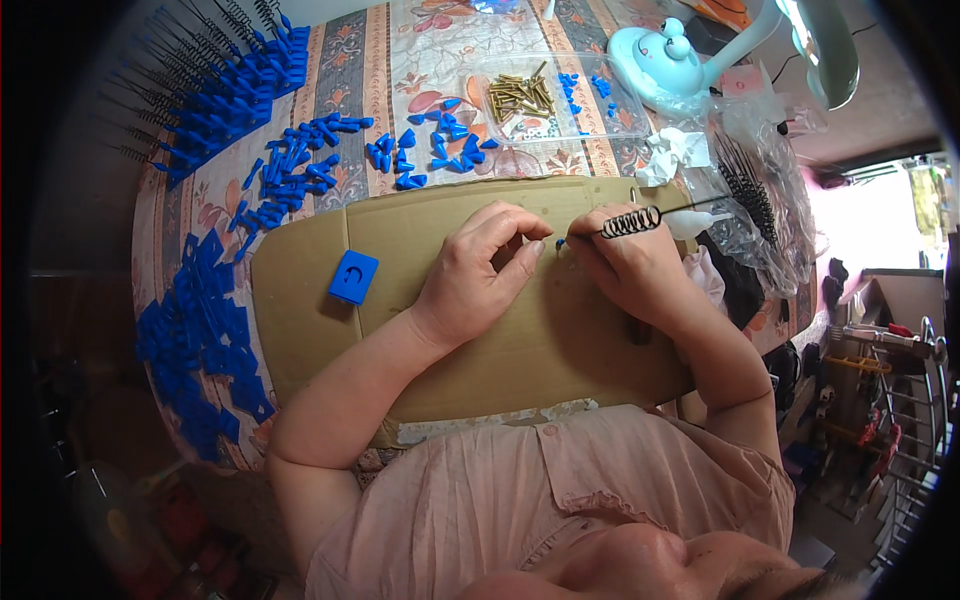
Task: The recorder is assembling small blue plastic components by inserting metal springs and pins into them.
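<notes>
Blue flat plastic pieces [200, 345] lay heaped at the left; farther off, a blue plastic stand bristling with black coiled wires [240, 112] seemed meant to keep them apart. A blue rectangular block [353, 277] sat on my brown cardboard sheet [300, 350], which probably shielded the flowered tablecloth [420, 40]. My left hand [485, 262] was narrow, thumb and forefinger nearly meeting; I couldn't tell whether they pinched anything. Just right of them showed a tiny blue bit [561, 243]. Above the cardboard, my right hand [635, 262] gripped a black coiled wire [630, 221], its coil over my knuckles, presumably leaving the near end free. Far right stood a pale blue lamp [650, 70], likely for close light.
</notes>
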Tool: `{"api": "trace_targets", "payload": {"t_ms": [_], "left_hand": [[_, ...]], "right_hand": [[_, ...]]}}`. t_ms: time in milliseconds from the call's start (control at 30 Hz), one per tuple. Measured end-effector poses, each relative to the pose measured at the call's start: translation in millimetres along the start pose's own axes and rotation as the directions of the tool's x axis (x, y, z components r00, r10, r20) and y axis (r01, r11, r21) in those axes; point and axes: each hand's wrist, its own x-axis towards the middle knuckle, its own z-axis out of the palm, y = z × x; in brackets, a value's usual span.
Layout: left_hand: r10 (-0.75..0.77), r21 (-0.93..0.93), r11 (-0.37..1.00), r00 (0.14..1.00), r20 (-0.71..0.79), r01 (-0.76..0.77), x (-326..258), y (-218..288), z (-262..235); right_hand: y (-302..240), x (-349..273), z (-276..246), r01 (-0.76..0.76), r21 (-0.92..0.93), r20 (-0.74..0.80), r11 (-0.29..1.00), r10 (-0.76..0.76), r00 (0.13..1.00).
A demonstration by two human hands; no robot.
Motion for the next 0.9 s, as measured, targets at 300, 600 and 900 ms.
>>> {"api": "trace_targets", "payload": {"t_ms": [300, 600, 900], "left_hand": [[-0.017, 0.000, 1.000, 1.000, 0.001, 0.017, -0.3, 1.5, 0.2], [-0.025, -0.009, 1.000, 1.000, 0.010, 0.025, 0.0, 2.1, -0.4], [-0.003, -0.001, 1.000, 1.000, 0.009, 0.003, 0.0, 2.6, -0.6]], "right_hand": [[0.2, -0.6, -0.7, -0.012, 0.000, 0.003, 1.000, 0.012, 1.000], [0.0, -0.1, -1.5, -0.011, -0.015, -0.010, 1.000, 0.011, 1.000], [0.8, 0.1, 0.1, -0.022, -0.005, -0.042, 1.000, 0.022, 0.999]]}}
